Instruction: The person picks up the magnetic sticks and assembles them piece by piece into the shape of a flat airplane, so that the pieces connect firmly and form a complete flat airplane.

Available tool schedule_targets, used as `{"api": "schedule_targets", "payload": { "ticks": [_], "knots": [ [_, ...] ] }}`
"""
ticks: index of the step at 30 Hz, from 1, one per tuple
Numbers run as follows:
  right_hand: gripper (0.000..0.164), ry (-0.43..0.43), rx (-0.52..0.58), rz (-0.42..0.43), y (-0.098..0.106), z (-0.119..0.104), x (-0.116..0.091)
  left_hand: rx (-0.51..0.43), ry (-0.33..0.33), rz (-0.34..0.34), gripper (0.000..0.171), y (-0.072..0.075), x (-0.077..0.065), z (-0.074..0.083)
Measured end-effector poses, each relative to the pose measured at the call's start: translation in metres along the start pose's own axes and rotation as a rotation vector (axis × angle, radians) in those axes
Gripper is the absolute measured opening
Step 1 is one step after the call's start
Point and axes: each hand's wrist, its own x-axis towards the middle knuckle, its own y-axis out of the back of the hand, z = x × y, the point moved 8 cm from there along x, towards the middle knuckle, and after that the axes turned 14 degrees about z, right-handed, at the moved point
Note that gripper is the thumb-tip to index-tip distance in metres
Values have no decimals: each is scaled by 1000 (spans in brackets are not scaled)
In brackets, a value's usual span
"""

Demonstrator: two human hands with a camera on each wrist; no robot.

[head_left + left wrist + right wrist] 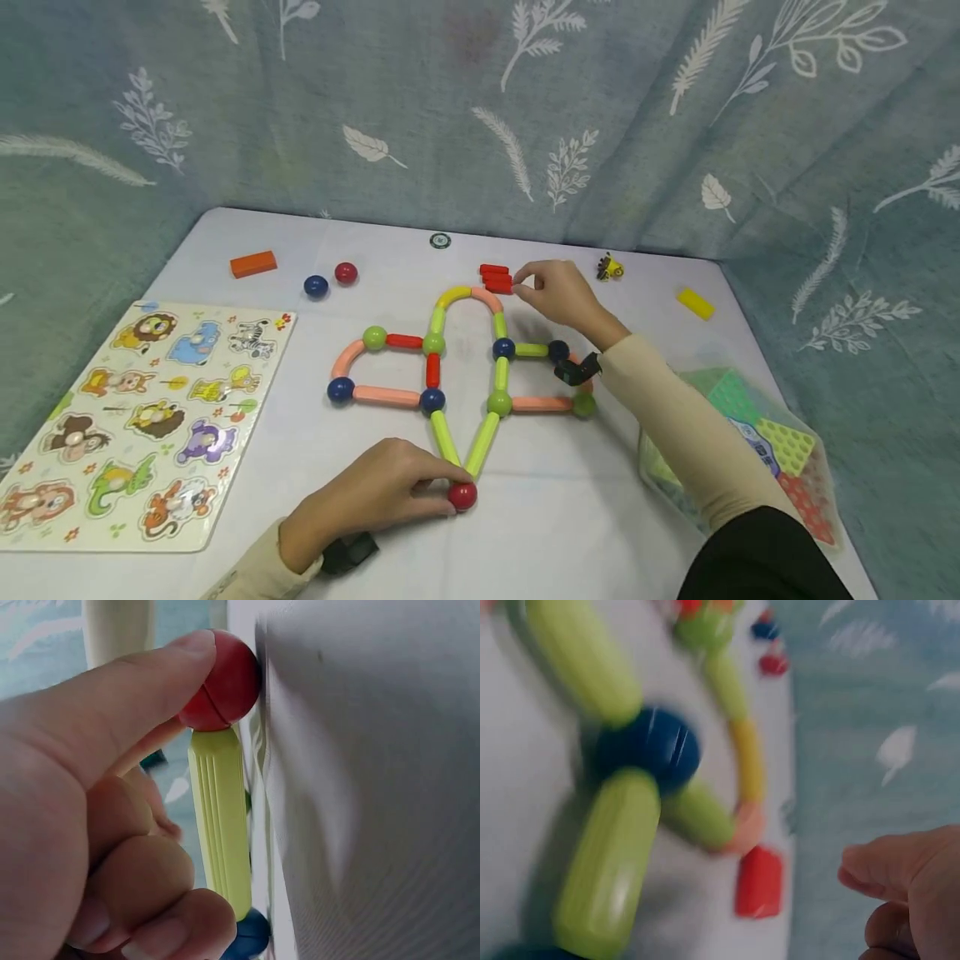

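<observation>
My left hand [382,487] pinches a red ball [462,497] between thumb and forefinger at the near tip of a figure on the table. In the left wrist view a ribbed yellow-green stick [219,817] touches that ball. The figure joins balls and toy sticks, with a yellow curved stick [453,296] at its far end and a pink straight stick [386,396] on the left. My right hand [562,296] hovers at the right end of several short red sticks [495,279] beyond the figure; no grasp on them shows. The right wrist view is blurred.
An animal puzzle board [168,367] lies at the left. Near the back are an orange block [253,264], a loose blue ball [316,287] and another red ball [346,273]. At the right are a small yellow toy [610,267], a yellow block [695,303] and a clear container [821,467].
</observation>
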Motion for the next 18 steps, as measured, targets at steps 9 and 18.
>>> {"api": "schedule_targets", "payload": {
  "ticks": [9, 18],
  "knots": [
    [23, -131, -188, -177, -52, 31, 34, -4, 9, 0, 30, 0, -1, -2],
    [27, -148, -202, -230, -51, 37, 26, -19, 1, 13, 31, 0, -1, -2]
  ]
}}
